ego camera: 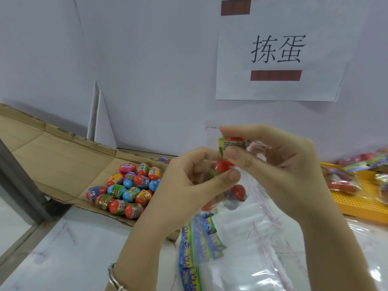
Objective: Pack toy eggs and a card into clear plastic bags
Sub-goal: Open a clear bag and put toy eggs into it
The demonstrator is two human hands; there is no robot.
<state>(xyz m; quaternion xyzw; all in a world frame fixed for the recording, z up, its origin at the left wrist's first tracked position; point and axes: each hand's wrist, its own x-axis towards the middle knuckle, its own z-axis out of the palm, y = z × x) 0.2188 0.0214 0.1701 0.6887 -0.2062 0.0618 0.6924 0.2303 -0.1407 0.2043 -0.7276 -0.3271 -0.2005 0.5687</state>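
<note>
Our left hand point(189, 179) pinches a red-topped egg point(222, 166) and our right hand point(279, 164) grips a green-labelled egg point(232, 143) at the mouth of the hanging clear bag point(231, 206), so we should probably hold that mouth wide and feed them down singly.

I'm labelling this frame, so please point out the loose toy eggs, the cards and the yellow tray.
loose toy eggs point(130, 194): head view, an egg in the middle of the pile.
cards point(196, 238): head view, middle of the fanned stack.
yellow tray point(357, 203): head view, bare perforated floor.
</note>
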